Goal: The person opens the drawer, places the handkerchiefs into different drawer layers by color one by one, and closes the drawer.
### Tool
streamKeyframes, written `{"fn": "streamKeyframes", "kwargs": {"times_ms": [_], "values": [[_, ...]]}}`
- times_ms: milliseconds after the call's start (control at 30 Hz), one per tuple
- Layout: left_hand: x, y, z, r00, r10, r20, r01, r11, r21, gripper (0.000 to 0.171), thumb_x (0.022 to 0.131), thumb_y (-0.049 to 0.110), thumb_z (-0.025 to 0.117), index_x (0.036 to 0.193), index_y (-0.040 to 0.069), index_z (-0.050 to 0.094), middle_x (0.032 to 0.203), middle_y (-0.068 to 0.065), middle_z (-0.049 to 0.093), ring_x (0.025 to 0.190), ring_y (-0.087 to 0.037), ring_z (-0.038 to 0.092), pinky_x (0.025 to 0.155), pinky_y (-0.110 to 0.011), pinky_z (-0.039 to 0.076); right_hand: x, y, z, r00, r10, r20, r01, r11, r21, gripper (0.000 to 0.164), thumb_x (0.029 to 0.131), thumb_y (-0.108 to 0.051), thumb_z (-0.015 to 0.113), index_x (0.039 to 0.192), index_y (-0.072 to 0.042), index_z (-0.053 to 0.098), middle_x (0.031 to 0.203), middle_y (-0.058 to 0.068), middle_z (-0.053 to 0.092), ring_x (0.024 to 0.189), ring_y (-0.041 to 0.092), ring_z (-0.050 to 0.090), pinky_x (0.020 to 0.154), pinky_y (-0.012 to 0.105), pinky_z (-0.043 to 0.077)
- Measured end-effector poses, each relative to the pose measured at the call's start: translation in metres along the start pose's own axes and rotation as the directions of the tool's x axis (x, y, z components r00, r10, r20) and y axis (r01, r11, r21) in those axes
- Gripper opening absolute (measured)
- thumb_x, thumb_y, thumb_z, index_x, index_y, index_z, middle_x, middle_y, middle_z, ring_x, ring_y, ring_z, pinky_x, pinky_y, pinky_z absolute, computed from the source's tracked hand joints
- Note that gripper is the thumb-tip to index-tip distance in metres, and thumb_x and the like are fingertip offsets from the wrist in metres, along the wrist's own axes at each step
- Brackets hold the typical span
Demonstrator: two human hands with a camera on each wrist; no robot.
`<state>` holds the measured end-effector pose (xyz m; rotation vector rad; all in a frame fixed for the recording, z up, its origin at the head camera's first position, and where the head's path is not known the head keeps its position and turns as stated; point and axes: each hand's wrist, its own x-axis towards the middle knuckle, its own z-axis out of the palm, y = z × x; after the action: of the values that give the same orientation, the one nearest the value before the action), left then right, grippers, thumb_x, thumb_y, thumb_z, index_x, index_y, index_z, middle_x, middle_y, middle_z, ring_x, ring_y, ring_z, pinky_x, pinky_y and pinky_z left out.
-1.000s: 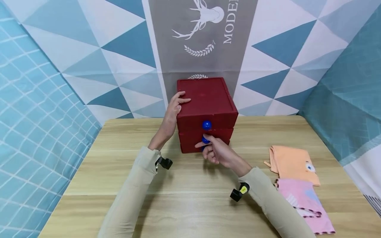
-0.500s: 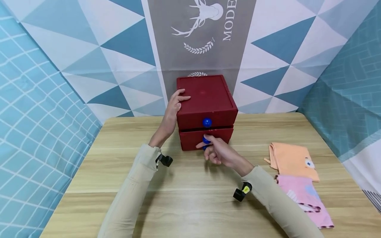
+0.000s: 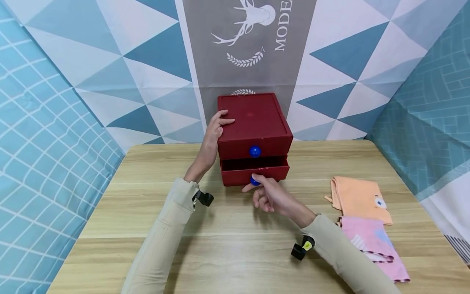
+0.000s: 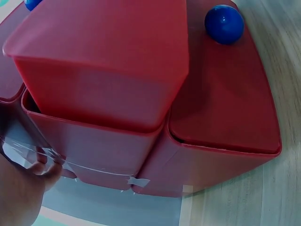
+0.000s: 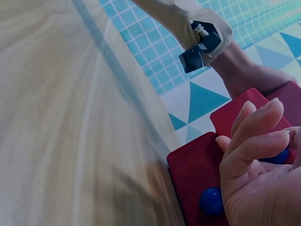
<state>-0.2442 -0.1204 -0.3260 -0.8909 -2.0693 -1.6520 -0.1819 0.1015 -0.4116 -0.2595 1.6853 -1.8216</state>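
A dark red drawer cabinet [image 3: 251, 114] stands at the back of the table. Its middle drawer [image 3: 253, 175] is pulled out, showing a dark gap behind its front. My right hand [image 3: 273, 194] pinches that drawer's blue knob [image 3: 254, 181] between thumb and index finger, other fingers loosely curled. My left hand [image 3: 213, 134] rests against the cabinet's left side, fingertips lying over the top edge. The top drawer, with a blue knob [image 3: 255, 151], is closed. In the left wrist view, the bottom drawer [image 4: 225, 99] is closed too, with its own blue knob [image 4: 224, 24].
On the right of the wooden table [image 3: 227, 253] lie a folded orange cloth [image 3: 358, 200] and a folded pink cloth [image 3: 371, 241]. A patterned curtain [image 3: 147, 81] hangs directly behind the cabinet. Strips of clear tape [image 4: 138, 181] run along the cabinet's side.
The middle drawer has come out toward me, opening a widening gap under the top drawer. My right hand has moved back with the knob. The left hand stays in place on the cabinet.
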Motion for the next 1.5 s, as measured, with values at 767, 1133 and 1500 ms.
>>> {"fn": "streamKeyframes", "kwargs": {"times_ms": [767,1133,1500], "values": [[-0.001,-0.002,0.001,1.000,0.025,-0.011,-0.025,1.000,-0.017,0.045,0.098,0.005,0.026,0.129,-0.014,0.053,0.153,-0.031,0.027,0.145,-0.042,0.019,0.114,-0.052,0.021,-0.029,0.014,0.013,1.000,-0.013,0.015,0.013,0.999,-0.036,0.064,0.101,-0.050,0.044,0.120,0.009,0.062,0.059,0.006,0.063,0.038,0.009,0.046,0.037,0.020,0.033],[-0.001,-0.002,0.001,1.000,0.014,-0.014,-0.014,1.000,-0.027,0.045,0.099,0.007,0.027,0.129,-0.013,0.053,0.154,-0.030,0.026,0.145,-0.039,0.019,0.114,-0.050,0.023,-0.041,0.019,0.018,0.999,-0.023,0.036,0.025,0.999,-0.045,0.065,0.104,-0.046,0.041,0.117,0.014,0.060,0.059,0.006,0.063,0.037,0.009,0.046,0.036,0.020,0.032],[-0.002,0.001,0.001,1.000,-0.004,-0.011,0.004,0.999,-0.032,0.045,0.099,0.007,0.027,0.130,-0.013,0.051,0.155,-0.029,0.025,0.145,-0.039,0.019,0.113,-0.051,0.024,-0.057,0.023,0.025,0.999,0.003,0.054,0.001,0.998,-0.058,0.065,0.103,-0.047,0.041,0.115,0.013,0.059,0.058,0.007,0.063,0.037,0.008,0.045,0.035,0.020,0.032]]}}
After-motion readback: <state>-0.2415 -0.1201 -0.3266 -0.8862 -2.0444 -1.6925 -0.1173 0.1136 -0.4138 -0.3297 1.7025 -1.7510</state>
